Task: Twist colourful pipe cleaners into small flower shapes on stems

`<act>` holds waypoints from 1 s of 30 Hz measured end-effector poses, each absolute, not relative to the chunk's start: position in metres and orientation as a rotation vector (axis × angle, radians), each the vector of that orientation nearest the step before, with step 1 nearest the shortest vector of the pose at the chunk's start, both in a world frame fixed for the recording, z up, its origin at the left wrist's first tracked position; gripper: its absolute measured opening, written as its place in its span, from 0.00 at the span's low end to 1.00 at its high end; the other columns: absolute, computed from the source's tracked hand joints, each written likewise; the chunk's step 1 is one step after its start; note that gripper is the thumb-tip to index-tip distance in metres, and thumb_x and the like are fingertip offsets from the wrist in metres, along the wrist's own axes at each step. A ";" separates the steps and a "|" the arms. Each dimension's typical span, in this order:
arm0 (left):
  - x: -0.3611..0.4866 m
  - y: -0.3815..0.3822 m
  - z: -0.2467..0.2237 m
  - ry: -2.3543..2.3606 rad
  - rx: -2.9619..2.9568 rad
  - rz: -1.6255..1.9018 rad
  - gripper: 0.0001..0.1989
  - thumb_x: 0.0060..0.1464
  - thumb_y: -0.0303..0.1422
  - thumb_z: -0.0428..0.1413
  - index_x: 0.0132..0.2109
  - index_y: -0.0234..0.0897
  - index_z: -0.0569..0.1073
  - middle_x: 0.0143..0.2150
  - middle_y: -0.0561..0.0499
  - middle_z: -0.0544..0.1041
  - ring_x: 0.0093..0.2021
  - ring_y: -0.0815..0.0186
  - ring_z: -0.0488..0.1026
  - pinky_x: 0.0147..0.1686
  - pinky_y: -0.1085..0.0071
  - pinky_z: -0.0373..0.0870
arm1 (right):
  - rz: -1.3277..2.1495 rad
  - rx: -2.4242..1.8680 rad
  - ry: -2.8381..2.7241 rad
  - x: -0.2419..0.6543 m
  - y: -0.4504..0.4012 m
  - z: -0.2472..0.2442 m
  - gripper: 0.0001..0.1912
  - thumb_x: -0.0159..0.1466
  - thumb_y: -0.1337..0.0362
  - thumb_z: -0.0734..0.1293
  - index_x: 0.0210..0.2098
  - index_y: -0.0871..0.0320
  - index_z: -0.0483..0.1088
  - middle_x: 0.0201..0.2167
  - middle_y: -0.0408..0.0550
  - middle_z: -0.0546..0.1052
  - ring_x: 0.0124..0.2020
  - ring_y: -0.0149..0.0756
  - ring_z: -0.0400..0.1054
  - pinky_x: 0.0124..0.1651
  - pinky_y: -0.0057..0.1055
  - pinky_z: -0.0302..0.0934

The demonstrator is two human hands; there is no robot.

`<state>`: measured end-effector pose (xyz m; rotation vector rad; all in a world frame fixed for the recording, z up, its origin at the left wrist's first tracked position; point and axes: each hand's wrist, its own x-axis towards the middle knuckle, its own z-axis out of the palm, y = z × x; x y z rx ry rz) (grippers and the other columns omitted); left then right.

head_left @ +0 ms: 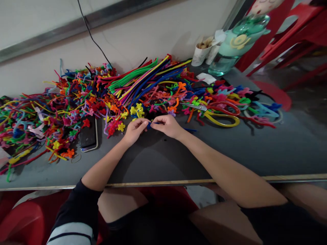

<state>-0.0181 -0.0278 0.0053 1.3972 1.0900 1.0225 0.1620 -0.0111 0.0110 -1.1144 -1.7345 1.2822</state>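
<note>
Close together over the front of the table, my two hands work on a blue pipe cleaner (149, 126). My left hand (136, 130) pinches it between thumb and fingers. From the other side my right hand (167, 126) grips the same piece, its thumb and forefinger pressed together. Most of the pipe cleaner's shape is hidden by the fingers. Just behind the hands lie yellow pipe-cleaner flowers (137, 110). A bundle of straight pipe cleaners (143, 80) in many colours rests on the pile beyond.
Scissors (222, 114) with red and yellow handles lie at the right. Phones (88, 134) sit at the left, beside a large heap of twisted pipe cleaners (51, 115). Paper cups (200, 54) and a green clear bottle (224, 61) stand at the back right, near red chairs (293, 30).
</note>
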 end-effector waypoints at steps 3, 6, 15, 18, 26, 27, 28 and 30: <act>-0.018 -0.027 0.004 1.124 1.391 1.028 0.21 0.47 0.50 0.60 0.35 0.35 0.76 0.24 0.54 0.71 0.24 0.74 0.65 0.24 0.76 0.59 | 1.292 -1.092 -1.749 0.162 -0.012 0.011 0.15 0.53 0.54 0.67 0.23 0.61 0.71 0.16 0.38 0.62 0.20 0.23 0.49 0.24 0.26 0.44; -0.018 -0.027 0.006 1.114 1.296 1.035 0.20 0.45 0.48 0.62 0.34 0.34 0.77 0.24 0.53 0.72 0.24 0.74 0.66 0.25 0.77 0.60 | 1.356 -1.034 -1.748 0.162 -0.012 0.012 0.16 0.53 0.52 0.67 0.25 0.61 0.71 0.17 0.38 0.62 0.20 0.24 0.49 0.24 0.26 0.43; -0.019 -0.030 0.007 0.999 1.203 1.085 0.20 0.45 0.50 0.63 0.29 0.34 0.76 0.23 0.53 0.72 0.22 0.75 0.64 0.24 0.76 0.63 | 1.329 -0.963 -1.832 0.163 -0.017 0.016 0.17 0.56 0.52 0.67 0.29 0.61 0.74 0.16 0.38 0.60 0.19 0.24 0.47 0.24 0.27 0.43; -0.020 -0.029 0.008 1.117 1.400 1.102 0.18 0.49 0.48 0.61 0.34 0.35 0.78 0.26 0.52 0.74 0.23 0.74 0.66 0.26 0.75 0.65 | 1.150 -1.049 -1.850 0.164 -0.016 0.014 0.15 0.57 0.54 0.66 0.28 0.61 0.74 0.16 0.38 0.61 0.19 0.24 0.49 0.25 0.27 0.44; -0.020 -0.030 0.007 1.345 1.671 1.092 0.11 0.52 0.38 0.58 0.33 0.35 0.77 0.26 0.52 0.76 0.24 0.72 0.68 0.25 0.75 0.63 | 0.774 -1.115 -1.961 0.162 -0.019 0.015 0.11 0.59 0.59 0.65 0.28 0.60 0.76 0.19 0.43 0.71 0.20 0.27 0.58 0.27 0.27 0.50; -0.020 -0.030 0.007 1.374 1.689 1.096 0.10 0.52 0.38 0.59 0.31 0.34 0.77 0.24 0.52 0.75 0.23 0.72 0.68 0.25 0.75 0.62 | 0.739 -1.109 -1.976 0.161 -0.020 0.014 0.11 0.59 0.60 0.65 0.28 0.60 0.76 0.20 0.44 0.72 0.20 0.27 0.59 0.27 0.27 0.51; -0.020 -0.031 0.007 1.398 1.700 1.101 0.10 0.51 0.38 0.59 0.30 0.34 0.76 0.24 0.53 0.74 0.23 0.73 0.67 0.24 0.75 0.61 | 0.707 -1.101 -1.988 0.161 -0.020 0.014 0.11 0.58 0.60 0.65 0.28 0.59 0.76 0.20 0.44 0.73 0.20 0.27 0.60 0.27 0.27 0.51; -0.020 -0.031 0.007 1.429 1.702 1.106 0.10 0.51 0.37 0.59 0.28 0.34 0.75 0.22 0.53 0.74 0.22 0.73 0.67 0.23 0.76 0.61 | 0.656 -1.075 -2.004 0.159 -0.020 0.012 0.10 0.58 0.61 0.65 0.27 0.59 0.75 0.20 0.44 0.73 0.20 0.27 0.62 0.27 0.26 0.52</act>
